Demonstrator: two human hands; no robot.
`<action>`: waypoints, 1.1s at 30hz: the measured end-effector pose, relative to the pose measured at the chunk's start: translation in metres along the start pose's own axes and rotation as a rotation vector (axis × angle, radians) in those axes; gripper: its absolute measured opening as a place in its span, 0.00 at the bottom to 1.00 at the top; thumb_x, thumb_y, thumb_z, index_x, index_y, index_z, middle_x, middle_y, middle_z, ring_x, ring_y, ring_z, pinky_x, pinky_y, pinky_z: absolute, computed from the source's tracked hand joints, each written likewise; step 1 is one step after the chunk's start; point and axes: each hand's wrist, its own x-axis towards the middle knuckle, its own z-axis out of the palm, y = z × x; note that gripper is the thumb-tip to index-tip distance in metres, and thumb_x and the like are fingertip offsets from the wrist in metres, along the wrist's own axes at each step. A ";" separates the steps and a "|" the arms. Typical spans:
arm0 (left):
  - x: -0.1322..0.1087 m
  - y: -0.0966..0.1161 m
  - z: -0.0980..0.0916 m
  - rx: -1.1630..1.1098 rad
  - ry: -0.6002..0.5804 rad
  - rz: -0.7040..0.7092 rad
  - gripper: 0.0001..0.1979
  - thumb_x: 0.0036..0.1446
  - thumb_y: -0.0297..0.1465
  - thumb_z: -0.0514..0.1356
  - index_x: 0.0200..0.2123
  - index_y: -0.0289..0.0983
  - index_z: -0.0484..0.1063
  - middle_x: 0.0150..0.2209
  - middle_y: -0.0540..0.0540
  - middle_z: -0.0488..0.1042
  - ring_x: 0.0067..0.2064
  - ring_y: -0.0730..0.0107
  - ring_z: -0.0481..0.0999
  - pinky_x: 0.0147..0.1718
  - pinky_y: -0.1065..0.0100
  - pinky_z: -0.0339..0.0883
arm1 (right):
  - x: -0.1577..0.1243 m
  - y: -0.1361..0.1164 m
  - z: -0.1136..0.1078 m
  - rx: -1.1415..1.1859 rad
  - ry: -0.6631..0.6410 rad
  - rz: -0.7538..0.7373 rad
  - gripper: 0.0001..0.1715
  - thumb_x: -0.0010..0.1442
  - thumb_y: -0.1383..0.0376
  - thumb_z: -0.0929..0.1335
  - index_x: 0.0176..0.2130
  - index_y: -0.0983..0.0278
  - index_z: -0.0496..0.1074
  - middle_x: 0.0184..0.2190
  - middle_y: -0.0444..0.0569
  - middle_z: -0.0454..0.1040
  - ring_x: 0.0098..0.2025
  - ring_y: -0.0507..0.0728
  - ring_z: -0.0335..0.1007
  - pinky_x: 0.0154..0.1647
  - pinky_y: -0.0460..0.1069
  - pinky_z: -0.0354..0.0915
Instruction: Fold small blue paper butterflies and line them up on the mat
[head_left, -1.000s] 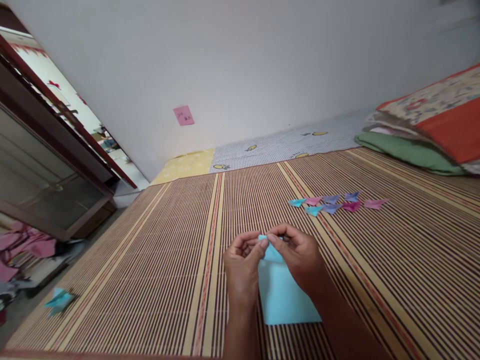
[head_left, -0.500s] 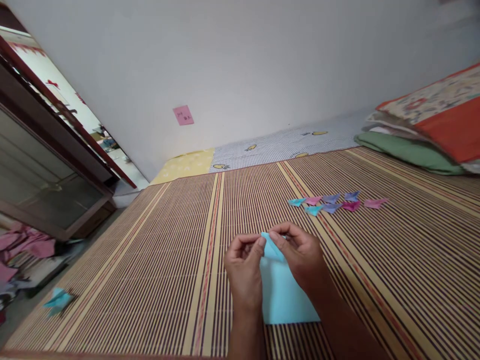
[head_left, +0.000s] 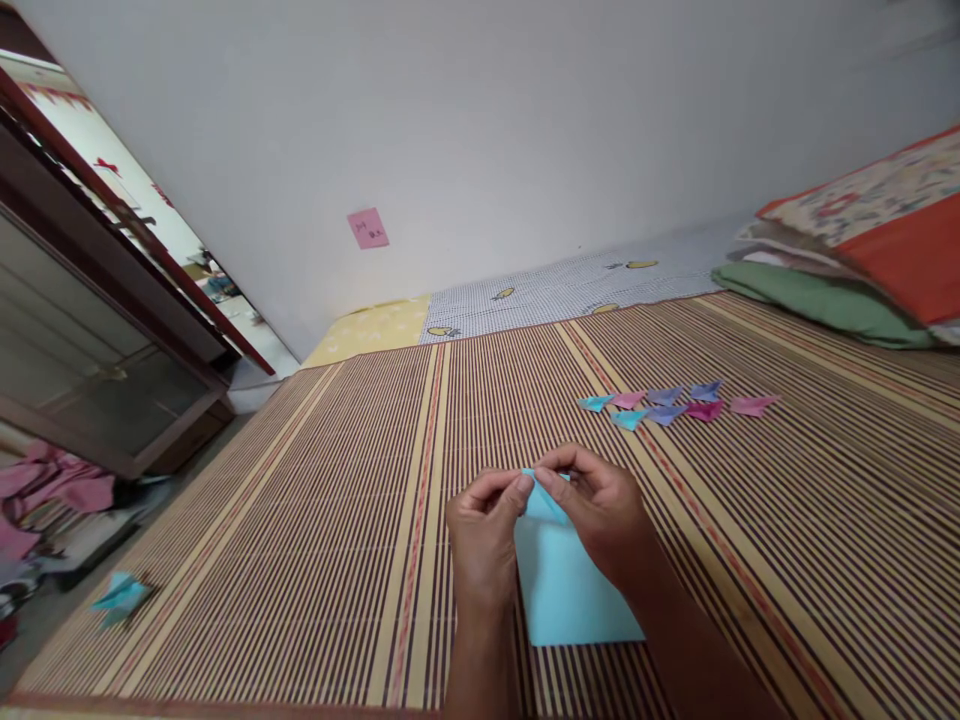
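Between my two hands is a small piece of folded light-blue paper (head_left: 544, 505) with a slanting crease. My left hand (head_left: 487, 520) pinches its upper left corner between thumb and forefinger. My right hand (head_left: 596, 505) grips the top edge close beside, its thumb almost touching the left one. Below the hands, a flat light-blue paper square (head_left: 574, 595) lies on the striped mat (head_left: 337, 520); whether it joins the held piece I cannot tell. Farther off to the right lie several small folded paper shapes (head_left: 666, 412) in blue, pink and purple, set in two rows.
A blue folded paper (head_left: 121, 597) sits near the mat's left edge. Folded bedding (head_left: 825, 300) and a red patterned pillow (head_left: 900, 210) are stacked at the right. A pink note (head_left: 368, 228) is stuck on the wall. Pink papers (head_left: 56, 485) lie in a heap at left.
Both hands keep their pinch on the folded paper, and the fingertips have come slightly closer together along its top edge. Otherwise the view has only shifted a little.
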 end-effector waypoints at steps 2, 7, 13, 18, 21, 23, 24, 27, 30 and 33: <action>0.000 0.001 0.000 0.016 0.003 0.013 0.07 0.50 0.34 0.72 0.29 0.35 0.83 0.28 0.48 0.78 0.31 0.71 0.74 0.33 0.70 0.68 | 0.000 -0.003 -0.001 -0.086 -0.004 -0.064 0.07 0.63 0.61 0.70 0.34 0.62 0.74 0.29 0.45 0.75 0.33 0.54 0.71 0.34 0.48 0.65; 0.000 0.000 -0.001 0.017 -0.004 0.018 0.07 0.51 0.33 0.71 0.29 0.36 0.81 0.26 0.49 0.76 0.29 0.72 0.73 0.30 0.71 0.67 | 0.000 -0.004 -0.004 -0.066 -0.044 -0.066 0.08 0.64 0.61 0.69 0.34 0.62 0.74 0.29 0.44 0.74 0.33 0.54 0.70 0.35 0.48 0.64; -0.002 0.002 0.001 0.157 -0.059 0.213 0.04 0.56 0.29 0.67 0.29 0.37 0.81 0.29 0.49 0.74 0.33 0.70 0.73 0.33 0.70 0.67 | 0.004 0.007 -0.008 0.272 -0.113 0.200 0.13 0.59 0.57 0.72 0.30 0.62 0.72 0.25 0.41 0.68 0.28 0.51 0.62 0.29 0.47 0.60; -0.005 0.007 0.003 0.279 -0.095 0.310 0.05 0.59 0.27 0.65 0.30 0.38 0.80 0.30 0.49 0.76 0.34 0.68 0.75 0.34 0.68 0.68 | 0.005 0.010 -0.013 0.454 -0.177 0.313 0.12 0.56 0.57 0.75 0.31 0.63 0.74 0.28 0.43 0.71 0.33 0.53 0.65 0.36 0.48 0.63; -0.007 0.009 0.003 0.298 -0.101 0.320 0.05 0.59 0.27 0.65 0.30 0.38 0.80 0.30 0.48 0.76 0.34 0.67 0.76 0.34 0.67 0.68 | 0.007 0.011 -0.014 0.463 -0.195 0.314 0.12 0.55 0.58 0.75 0.31 0.63 0.74 0.28 0.44 0.71 0.33 0.53 0.65 0.37 0.48 0.62; -0.008 0.009 0.003 0.291 -0.102 0.309 0.05 0.59 0.28 0.65 0.30 0.38 0.80 0.30 0.48 0.76 0.34 0.67 0.75 0.34 0.67 0.68 | 0.007 0.011 -0.014 0.431 -0.184 0.289 0.12 0.54 0.58 0.75 0.30 0.63 0.74 0.28 0.43 0.71 0.32 0.52 0.64 0.35 0.47 0.62; -0.008 0.009 0.003 0.285 -0.102 0.299 0.05 0.59 0.28 0.65 0.30 0.38 0.80 0.30 0.49 0.76 0.34 0.67 0.75 0.34 0.68 0.68 | 0.007 0.011 -0.014 0.408 -0.182 0.276 0.12 0.55 0.59 0.75 0.30 0.63 0.74 0.27 0.43 0.70 0.31 0.51 0.64 0.34 0.47 0.61; -0.008 0.009 0.004 0.258 -0.099 0.272 0.05 0.59 0.29 0.65 0.29 0.38 0.80 0.29 0.49 0.75 0.33 0.68 0.75 0.33 0.68 0.67 | 0.006 0.009 -0.014 0.330 -0.169 0.227 0.12 0.55 0.58 0.74 0.30 0.64 0.73 0.25 0.42 0.69 0.28 0.51 0.61 0.30 0.46 0.59; -0.008 0.009 0.005 0.245 -0.097 0.248 0.06 0.58 0.29 0.66 0.29 0.38 0.80 0.29 0.49 0.75 0.33 0.68 0.74 0.33 0.68 0.67 | 0.004 0.006 -0.013 0.269 -0.139 0.168 0.10 0.56 0.59 0.73 0.30 0.63 0.73 0.26 0.42 0.69 0.29 0.52 0.62 0.29 0.46 0.60; -0.008 0.009 0.004 0.244 -0.105 0.216 0.06 0.59 0.31 0.66 0.29 0.37 0.80 0.28 0.49 0.75 0.33 0.68 0.74 0.33 0.68 0.66 | 0.003 0.005 -0.012 0.193 -0.129 0.115 0.08 0.57 0.61 0.72 0.30 0.63 0.72 0.26 0.43 0.69 0.30 0.53 0.63 0.30 0.47 0.61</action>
